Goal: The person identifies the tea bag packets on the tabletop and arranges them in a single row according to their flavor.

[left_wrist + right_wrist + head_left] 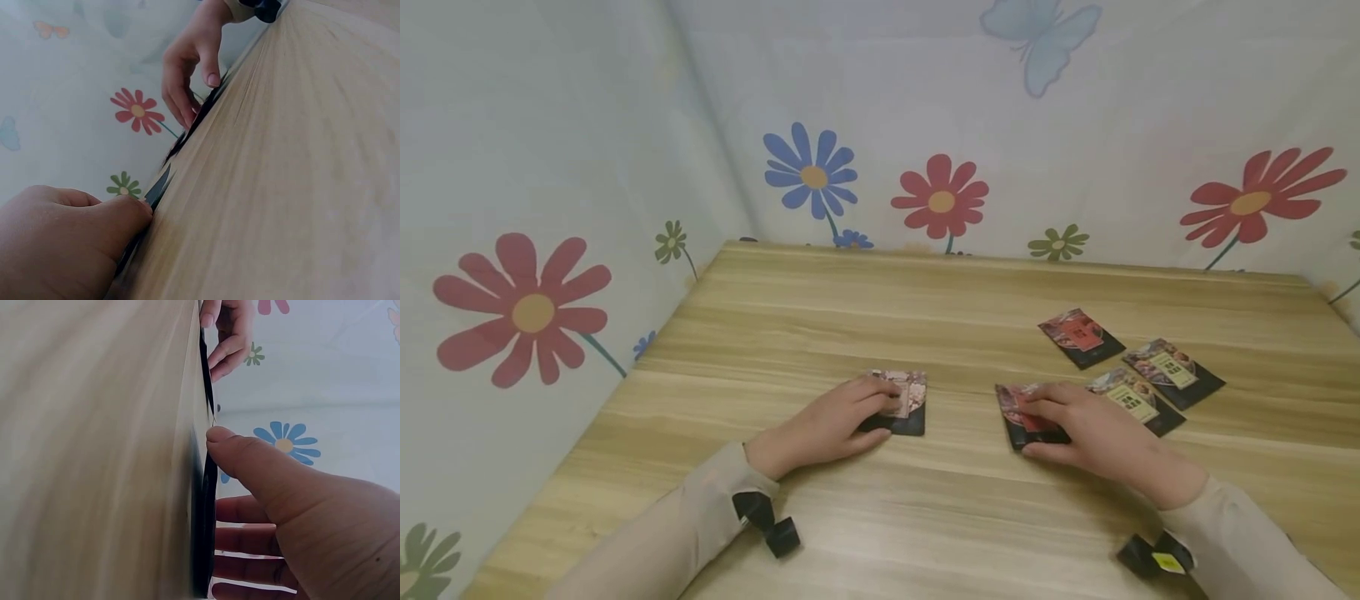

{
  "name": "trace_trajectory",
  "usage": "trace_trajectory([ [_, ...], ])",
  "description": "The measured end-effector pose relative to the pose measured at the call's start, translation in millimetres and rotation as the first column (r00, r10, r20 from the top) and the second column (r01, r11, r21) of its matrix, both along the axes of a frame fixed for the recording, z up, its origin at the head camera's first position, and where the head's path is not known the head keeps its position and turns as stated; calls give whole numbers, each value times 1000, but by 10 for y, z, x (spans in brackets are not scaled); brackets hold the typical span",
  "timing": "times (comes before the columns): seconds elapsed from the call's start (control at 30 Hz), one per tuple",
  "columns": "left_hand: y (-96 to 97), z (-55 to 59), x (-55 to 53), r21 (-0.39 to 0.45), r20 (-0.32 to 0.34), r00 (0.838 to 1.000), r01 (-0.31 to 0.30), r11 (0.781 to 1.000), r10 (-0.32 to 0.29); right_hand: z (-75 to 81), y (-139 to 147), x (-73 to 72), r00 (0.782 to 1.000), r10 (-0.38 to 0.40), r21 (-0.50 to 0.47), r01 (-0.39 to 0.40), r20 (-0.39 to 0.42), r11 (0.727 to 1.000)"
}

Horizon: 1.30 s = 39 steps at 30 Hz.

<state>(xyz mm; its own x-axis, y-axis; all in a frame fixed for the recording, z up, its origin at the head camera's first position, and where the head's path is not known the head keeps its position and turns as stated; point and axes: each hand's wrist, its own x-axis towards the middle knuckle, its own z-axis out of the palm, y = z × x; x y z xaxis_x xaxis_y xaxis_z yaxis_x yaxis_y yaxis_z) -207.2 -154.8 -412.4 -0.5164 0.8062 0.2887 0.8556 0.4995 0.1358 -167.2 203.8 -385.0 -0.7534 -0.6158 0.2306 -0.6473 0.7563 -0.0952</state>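
My left hand (841,421) rests on a flat black food packet (914,417) with a pale pink label, fingers over its top and thumb along the near edge. To the right, my right hand (1093,429) lies on a second packet (1011,425), black with a red label. Its fingers (247,539) look straight against that packet in the right wrist view, and the thumb touches the edge. A corner of the left packet (161,187) stands slightly off the wood in the left wrist view; the left fingertips are hidden there.
Beyond the right hand lie a red-labelled packet (1081,337) and two yellow-labelled packets, one farther off (1176,372) and one (1131,400) partly behind the hand. All are on a wood-grain table (820,308). A flowered curtain (880,92) borders the back and left.
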Motion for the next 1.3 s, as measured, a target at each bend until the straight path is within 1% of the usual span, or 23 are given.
trace_trajectory([
  [0.2,5,21,-1,-2,6,1000,0,1000,0,14,-50,-11,1000,-20,7,20,20,1000],
  [0.37,3,11,-2,-14,14,1000,-7,1000,7,20,-95,-21,998,-35,10,34,49,999],
  [0.57,4,2,-5,-3,15,1000,-3,1000,3,24,-163,-43,997,-41,12,40,58,999],
  [1.0,4,27,4,-8,15,1000,-1,1000,1,-1,-329,-102,999,-21,9,21,39,1000],
  [1.17,1,30,0,-11,17,1000,3,1000,-3,-5,-401,-113,999,-38,53,37,12,998],
  [1.3,0,30,-4,-16,25,1000,-4,1000,4,16,-488,-122,999,-47,71,46,15,996],
])
